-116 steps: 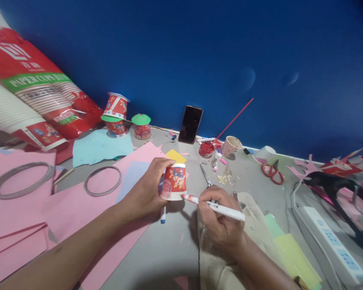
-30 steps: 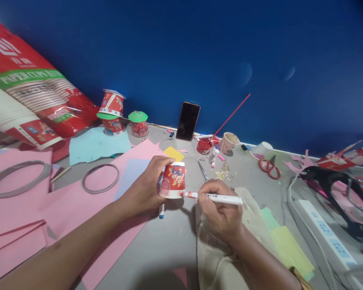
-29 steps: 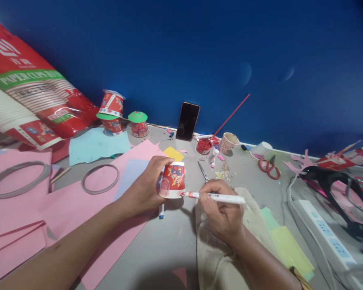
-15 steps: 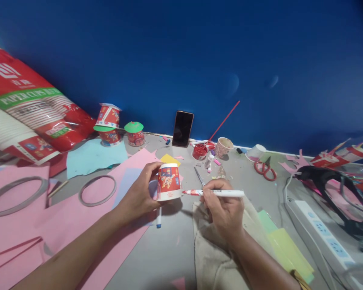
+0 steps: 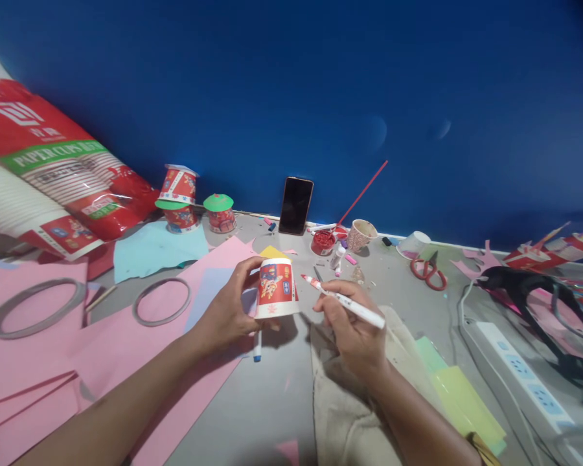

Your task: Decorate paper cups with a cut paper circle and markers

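My left hand (image 5: 230, 299) is closed around a red and white printed paper cup (image 5: 278, 291), held upside down just above the table. A small red mark shows on the cup's white lower band. In my right hand (image 5: 357, 330) is a white marker pen (image 5: 352, 307), its red tip pointing up and left, a short way from the cup's right side. Below the cup lies another marker with a blue end (image 5: 257, 346). A beige cloth (image 5: 342, 401) is spread beneath my right hand and forearm.
A phone (image 5: 296, 206) leans against the blue wall. Decorated cups (image 5: 221, 215) and a bag of paper cups (image 5: 78, 168) stand at the left, near pink paper (image 5: 126, 349). Scissors (image 5: 428, 270), a power strip (image 5: 519, 372) and a black frame-like object (image 5: 525, 310) are on the right.
The marker has gone from nearly level at the cup's lower edge to a slant, its tip raised and apart from the cup. My left hand has turned the cup slightly.
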Demonstrator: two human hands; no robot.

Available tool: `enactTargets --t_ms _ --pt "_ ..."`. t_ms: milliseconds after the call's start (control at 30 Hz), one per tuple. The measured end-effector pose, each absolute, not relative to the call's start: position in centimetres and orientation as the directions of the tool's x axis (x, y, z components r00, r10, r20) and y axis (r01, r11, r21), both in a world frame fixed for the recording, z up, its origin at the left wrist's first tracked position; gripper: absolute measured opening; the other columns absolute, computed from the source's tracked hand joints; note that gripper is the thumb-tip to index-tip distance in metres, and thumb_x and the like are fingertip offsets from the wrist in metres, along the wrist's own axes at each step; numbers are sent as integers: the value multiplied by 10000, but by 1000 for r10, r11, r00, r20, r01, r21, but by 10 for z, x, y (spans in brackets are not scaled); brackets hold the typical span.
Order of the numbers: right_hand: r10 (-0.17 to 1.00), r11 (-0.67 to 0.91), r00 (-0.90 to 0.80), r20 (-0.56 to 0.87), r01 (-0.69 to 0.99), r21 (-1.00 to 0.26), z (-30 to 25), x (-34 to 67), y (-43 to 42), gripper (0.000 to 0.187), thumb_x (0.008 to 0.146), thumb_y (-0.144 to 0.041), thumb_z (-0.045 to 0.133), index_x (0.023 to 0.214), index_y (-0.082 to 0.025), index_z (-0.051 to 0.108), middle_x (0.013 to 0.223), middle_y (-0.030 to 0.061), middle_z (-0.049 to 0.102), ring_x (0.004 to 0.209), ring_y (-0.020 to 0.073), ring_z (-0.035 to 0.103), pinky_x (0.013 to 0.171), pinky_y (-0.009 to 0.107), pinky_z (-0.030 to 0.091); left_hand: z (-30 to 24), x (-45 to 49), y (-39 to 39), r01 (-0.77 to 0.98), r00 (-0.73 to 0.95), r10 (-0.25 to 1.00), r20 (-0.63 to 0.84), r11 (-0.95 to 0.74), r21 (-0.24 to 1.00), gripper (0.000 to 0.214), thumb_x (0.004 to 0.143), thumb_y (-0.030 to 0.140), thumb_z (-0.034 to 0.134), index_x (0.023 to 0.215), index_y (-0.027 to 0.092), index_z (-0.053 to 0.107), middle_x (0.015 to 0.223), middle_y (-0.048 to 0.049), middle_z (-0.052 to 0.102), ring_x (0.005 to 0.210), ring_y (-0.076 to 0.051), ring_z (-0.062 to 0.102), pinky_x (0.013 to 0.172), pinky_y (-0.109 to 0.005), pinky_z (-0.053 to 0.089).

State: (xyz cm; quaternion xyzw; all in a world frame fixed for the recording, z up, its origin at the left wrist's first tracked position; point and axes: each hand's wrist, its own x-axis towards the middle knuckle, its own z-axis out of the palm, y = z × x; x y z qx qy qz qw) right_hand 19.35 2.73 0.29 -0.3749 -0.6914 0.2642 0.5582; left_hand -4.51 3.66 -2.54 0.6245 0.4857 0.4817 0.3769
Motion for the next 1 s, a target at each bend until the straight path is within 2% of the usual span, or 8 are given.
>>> enactTargets --t_ms 100,233,400,500,567,667,800,1000 --pt "667 740 -231 708 313 -596 4 193 29 148 983 -223 707 1126 -237 673 876 13 760 669 148 686 632 269 567 -20 -40 32 95 55 985 161 -166 982 1013 589 459 1030 1437 311 497 1550 -149 559 1406 -417 596 1123 -583 543" --pt "515 840 -272 813 349 -415 4 190 31 198 967 -159 723 1121 -250 636 869 18 750 731 182 708 646 293 571 -18 -33 28 -43 90 986 141 -138 990 1068 543 493 1055 1435 324 495 1593 -140 524 1456 -422 542 1141 -516 530" --pt "433 875 -303 849 368 -315 4 187 30 258 952 -64 677 1129 -243 621 844 18 739 722 184 683 681 311 573 -18 -28 25 -140 133 985 111 -92 986 1101 526 567 1043 1441 336 479 1603 -145 499 1416 -418 575 1136 -537 530" --pt "404 885 -348 846 384 -264 3 189 28 287 949 -30 656 1150 -231 610 845 24 729 723 183 661 679 312 559 -13 -31 25 -91 162 984 73 -59 994 1196 493 548 1058 1497 339 441 1681 -154 402 1508 -440 477 1222 -581 446" --pt "389 890 -383 838 390 -235 1 191 27 289 961 -26 648 1172 -219 606 851 35 721 741 192 651 691 324 555 -7 -36 25 -73 217 973 79 -64 995 1176 530 536 1045 1520 339 442 1706 -141 378 1574 -437 385 1268 -588 386" --pt "384 895 -419 823 387 -221 -5 190 26 244 986 -54 635 1178 -203 616 852 56 709 759 211 632 696 345 552 1 -41 26 -39 288 954 89 -81 996 1065 617 475 1009 1525 341 469 1677 -120 437 1609 -410 330 1277 -587 376" --pt "430 892 -403 808 330 -310 -4 187 23 226 983 -64 641 1163 -202 635 872 59 721 760 208 643 694 342 548 5 -45 29 85 277 960 47 -73 994 957 676 363 952 1510 333 484 1625 -116 483 1544 -390 442 1249 -597 418" --pt "463 882 -315 829 256 -395 16 195 19 229 1031 -103 574 1208 -174 700 873 63 755 737 190 654 685 331 527 1 -48 32 224 210 969 129 -176 958 884 711 291 894 1480 333 459 1599 -89 448 1502 -347 484 1202 -543 502"
